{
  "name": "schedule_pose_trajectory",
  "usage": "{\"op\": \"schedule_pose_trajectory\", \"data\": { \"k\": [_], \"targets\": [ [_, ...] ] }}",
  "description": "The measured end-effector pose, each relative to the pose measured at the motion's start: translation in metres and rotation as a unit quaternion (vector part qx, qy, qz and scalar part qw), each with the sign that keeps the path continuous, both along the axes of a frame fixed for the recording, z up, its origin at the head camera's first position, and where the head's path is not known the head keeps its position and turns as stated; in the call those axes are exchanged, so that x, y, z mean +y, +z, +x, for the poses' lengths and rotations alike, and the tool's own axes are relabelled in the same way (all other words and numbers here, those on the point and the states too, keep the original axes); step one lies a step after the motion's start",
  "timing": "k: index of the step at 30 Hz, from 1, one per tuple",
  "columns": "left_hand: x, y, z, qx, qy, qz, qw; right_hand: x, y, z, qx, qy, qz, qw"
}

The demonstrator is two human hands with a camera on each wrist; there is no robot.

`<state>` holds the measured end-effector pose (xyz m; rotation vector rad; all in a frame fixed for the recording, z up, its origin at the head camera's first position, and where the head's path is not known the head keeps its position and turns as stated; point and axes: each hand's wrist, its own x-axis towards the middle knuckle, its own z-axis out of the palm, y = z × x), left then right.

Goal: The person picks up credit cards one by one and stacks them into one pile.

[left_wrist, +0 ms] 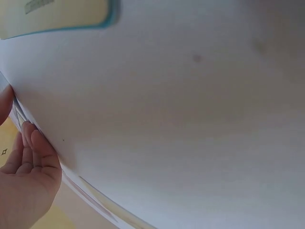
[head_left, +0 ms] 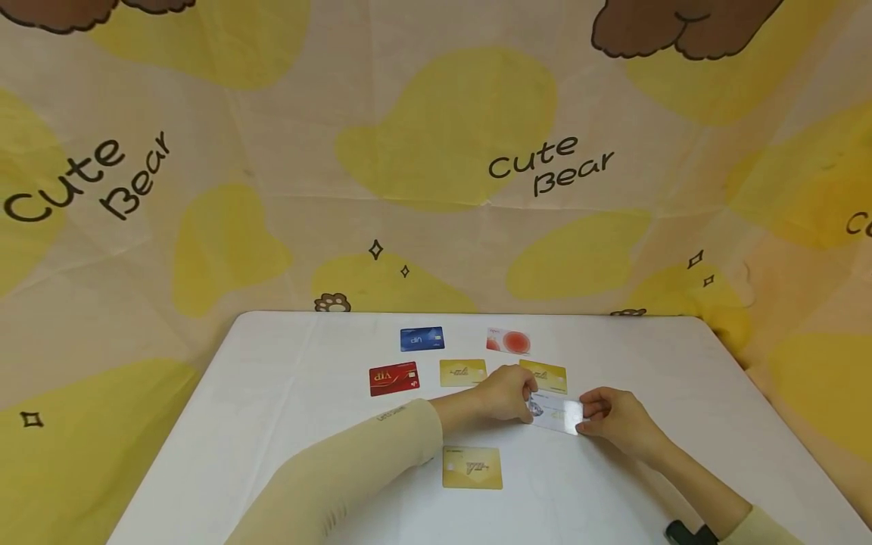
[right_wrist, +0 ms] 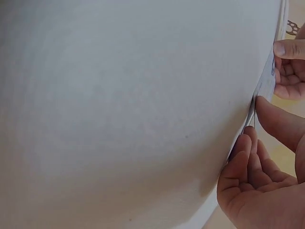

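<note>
A pale, shiny plastic card [head_left: 555, 412] with a dark motif at its left end lies between my two hands, low over the white table [head_left: 306, 454]. My left hand [head_left: 506, 392] pinches its left end between thumb and fingers, and my right hand [head_left: 623, 424] grips its right end the same way. Seen from the right wrist, the pale card [right_wrist: 265, 81] appears almost edge-on between both hands. Just beyond it lies a gold card [head_left: 550, 376], overlapped by my left fingers in the head view. Another gold card [head_left: 463, 371] lies left of my left hand.
Farther back lie a blue card [head_left: 421, 339] and a white card with a red disc [head_left: 509, 341]. A red VIP card [head_left: 393, 378] is at the left. Nearer than my left forearm sits a gold card [head_left: 472, 468]. Behind the table hangs a patterned yellow cloth [head_left: 422, 151].
</note>
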<state>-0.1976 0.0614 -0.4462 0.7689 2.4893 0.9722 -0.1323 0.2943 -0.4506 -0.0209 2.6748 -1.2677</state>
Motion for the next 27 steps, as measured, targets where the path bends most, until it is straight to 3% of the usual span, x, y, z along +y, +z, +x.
{"op": "schedule_pose_trajectory", "data": {
  "k": [12,17,23,27],
  "targets": [
    [0.003,0.001,0.001,-0.005,0.001,0.026,0.9996,0.002,0.004,0.001,0.008,-0.018,0.025,0.9995],
    [0.001,0.003,0.002,-0.006,0.01,0.038,0.9992,0.0,0.005,0.003,-0.015,-0.032,-0.013,0.9993],
    [-0.004,0.008,0.002,-0.047,0.04,0.075,0.9953,-0.002,0.01,0.004,-0.028,-0.035,-0.049,0.9978],
    [-0.008,0.012,0.002,-0.057,0.048,0.1,0.9922,-0.004,0.016,0.005,-0.026,-0.031,-0.051,0.9979]
  ]
}}
